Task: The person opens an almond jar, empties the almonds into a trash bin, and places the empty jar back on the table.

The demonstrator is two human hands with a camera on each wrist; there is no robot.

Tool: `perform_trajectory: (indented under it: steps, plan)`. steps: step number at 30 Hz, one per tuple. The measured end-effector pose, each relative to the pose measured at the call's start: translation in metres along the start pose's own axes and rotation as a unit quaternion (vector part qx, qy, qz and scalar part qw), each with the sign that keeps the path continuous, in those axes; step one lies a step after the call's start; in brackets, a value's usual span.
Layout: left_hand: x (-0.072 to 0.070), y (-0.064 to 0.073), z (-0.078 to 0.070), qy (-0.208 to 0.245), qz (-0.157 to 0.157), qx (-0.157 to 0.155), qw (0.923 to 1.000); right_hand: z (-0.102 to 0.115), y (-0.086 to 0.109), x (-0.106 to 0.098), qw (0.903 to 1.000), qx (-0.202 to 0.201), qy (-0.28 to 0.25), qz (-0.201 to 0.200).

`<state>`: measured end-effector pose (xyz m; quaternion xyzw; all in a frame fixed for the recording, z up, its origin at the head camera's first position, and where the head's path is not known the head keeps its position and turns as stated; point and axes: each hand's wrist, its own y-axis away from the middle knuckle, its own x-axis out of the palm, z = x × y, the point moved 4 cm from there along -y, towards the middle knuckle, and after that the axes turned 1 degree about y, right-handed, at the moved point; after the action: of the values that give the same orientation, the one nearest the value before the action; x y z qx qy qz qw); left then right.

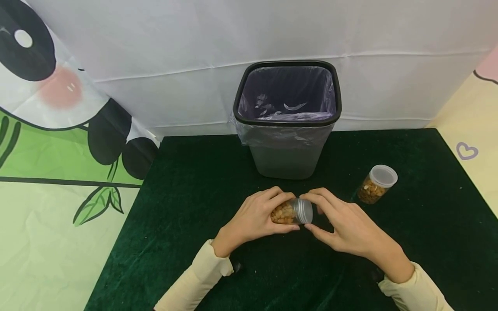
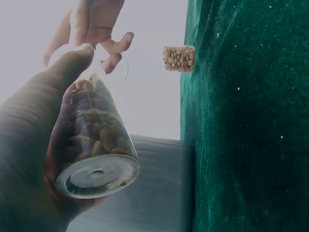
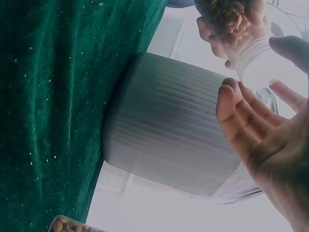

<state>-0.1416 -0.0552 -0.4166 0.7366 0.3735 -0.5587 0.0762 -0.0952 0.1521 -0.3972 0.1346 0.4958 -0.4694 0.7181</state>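
Observation:
A clear jar (image 1: 284, 213) of tan, nut-like pieces lies tilted on its side in my left hand (image 1: 254, 218), its lid end toward the right. My left fingers and thumb wrap round its body; the left wrist view shows the jar's round base (image 2: 99, 175). At the other end, my right hand (image 1: 350, 226) pinches the pale ridged lid (image 1: 304, 211) between thumb and forefinger, one on each side of the rim. Glare in the right wrist view washes out the lid's face, and whether it is loosened I cannot tell.
A grey bin (image 1: 289, 157) with a black rim and a clear plastic liner stands behind my hands. To the right, a second jar (image 1: 372, 190) of similar pieces stands upright under a whitish lid. Dark green cloth (image 1: 186, 194) covers the table, and printed sheets hang around it.

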Motion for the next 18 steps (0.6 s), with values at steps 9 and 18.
perform_trajectory:
  steps: [9,18]
  plan:
    - [-0.0009,-0.0006,0.0013,-0.002,-0.002,0.001,1.0,0.0016,-0.0012,-0.0007,0.9994,-0.033,0.007,-0.004]
    - [0.0,0.0002,0.0015,-0.003,0.0,0.003,1.0,-0.0003,-0.0009,0.0011,0.9997,-0.022,0.013,0.0]
